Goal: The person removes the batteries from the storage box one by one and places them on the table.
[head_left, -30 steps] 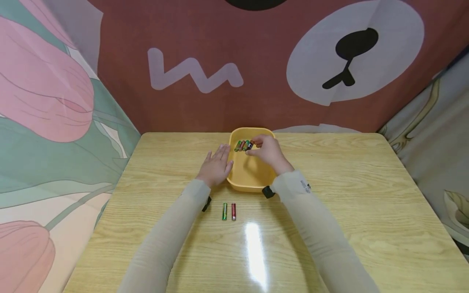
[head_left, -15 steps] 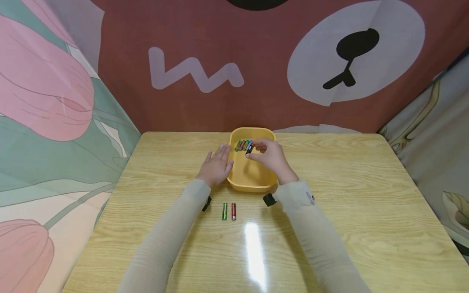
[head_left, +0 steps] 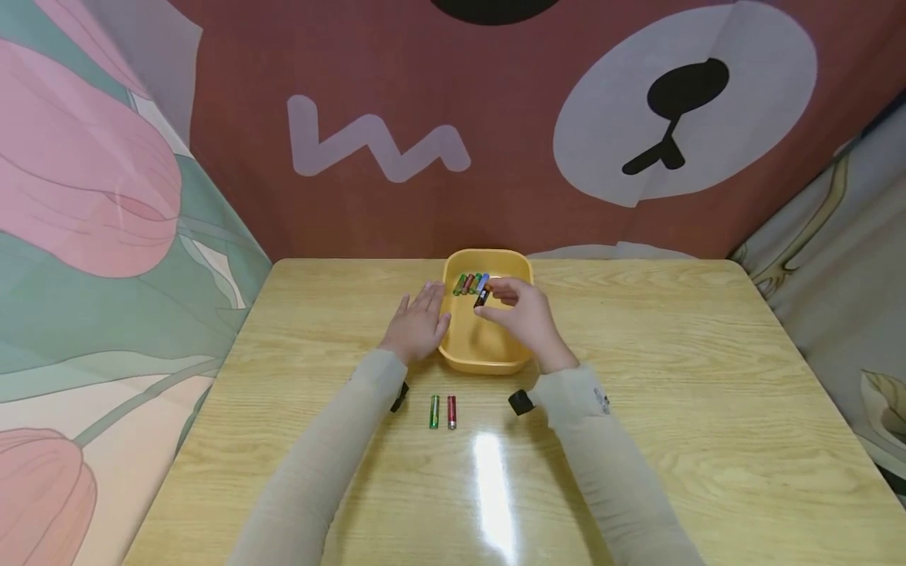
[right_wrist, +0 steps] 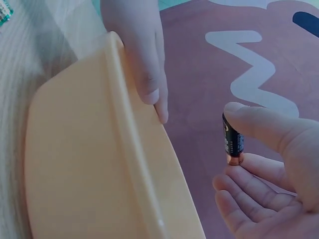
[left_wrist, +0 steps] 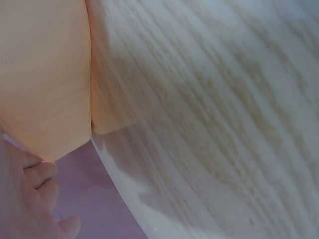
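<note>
My right hand [head_left: 527, 316] is over the yellow plastic bin [head_left: 484, 367]. Between its thumb and fingertips it pinches a black battery with a copper end [right_wrist: 233, 140], one end at the thumb and the other at a finger. My left hand [head_left: 415, 324] lies along the bin's left side with straight fingers at the rim. Inside the bin, near its back wall, several batteries form a slanted row, among them a red one [head_left: 467, 284] and a blue one [head_left: 483, 282]. The right fingertips hang close beside the blue battery.
On the wooden table [head_left: 340, 314], in front of the bin, a green battery [head_left: 434, 412] and a red battery [head_left: 451, 412] lie side by side. A patterned brown curtain [head_left: 396, 212] rises behind the table's back edge.
My right hand has drawn back slightly towards me with the black battery, away from the row. The blue battery shows more plainly at the row's right end. My left hand stays put.
</note>
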A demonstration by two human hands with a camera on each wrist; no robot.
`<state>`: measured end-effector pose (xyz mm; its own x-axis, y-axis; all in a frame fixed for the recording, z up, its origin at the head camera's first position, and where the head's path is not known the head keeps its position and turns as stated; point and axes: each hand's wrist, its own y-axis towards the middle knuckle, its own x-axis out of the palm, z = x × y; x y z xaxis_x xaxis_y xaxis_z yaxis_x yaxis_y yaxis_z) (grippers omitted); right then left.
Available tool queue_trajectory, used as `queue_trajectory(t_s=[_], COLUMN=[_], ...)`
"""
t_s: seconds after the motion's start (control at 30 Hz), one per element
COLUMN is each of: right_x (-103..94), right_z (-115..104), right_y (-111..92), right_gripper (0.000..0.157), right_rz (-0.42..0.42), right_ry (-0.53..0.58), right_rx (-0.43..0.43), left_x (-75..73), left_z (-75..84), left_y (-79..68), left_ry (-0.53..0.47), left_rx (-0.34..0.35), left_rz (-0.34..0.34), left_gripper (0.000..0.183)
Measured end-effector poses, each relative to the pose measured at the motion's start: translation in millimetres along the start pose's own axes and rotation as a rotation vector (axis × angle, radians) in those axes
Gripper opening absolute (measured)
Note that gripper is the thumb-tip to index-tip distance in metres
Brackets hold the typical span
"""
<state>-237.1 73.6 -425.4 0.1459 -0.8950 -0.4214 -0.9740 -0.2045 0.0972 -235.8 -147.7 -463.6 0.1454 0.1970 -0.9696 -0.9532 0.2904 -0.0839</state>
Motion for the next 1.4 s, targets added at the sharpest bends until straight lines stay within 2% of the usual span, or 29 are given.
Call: queue_trajectory(t_s=[0.2, 0.73, 1.1, 1.4], right_x=[1.5, -2.3, -2.8, -4.4], right_z=[0, -1, 2, -1], right_y=[-7, -34, -52, -59], right_gripper=[0.051, 0.053, 0.051, 0.055], right_rz=[0.006, 0.016, 0.039, 0.011], right_ry=[0.020, 0.085, 0.118, 0.116], right_rx=[-0.024, -0.012, -0.049, -0.063], left_x=[-1.5, -1.0, -2.1, -6.1], left_z=[2.1, 3.9, 2.4, 4.7], left_y=[-2.1, -2.4, -3.9, -4.5], left_ry=[0.006, 0.021, 0.041, 0.054], left_rx=[-0.002, -0.015, -0.009, -0.021], left_rz=[0.000, -0.005, -0.022, -0.036], left_gripper=[0.064, 0.064, 0.065, 0.066])
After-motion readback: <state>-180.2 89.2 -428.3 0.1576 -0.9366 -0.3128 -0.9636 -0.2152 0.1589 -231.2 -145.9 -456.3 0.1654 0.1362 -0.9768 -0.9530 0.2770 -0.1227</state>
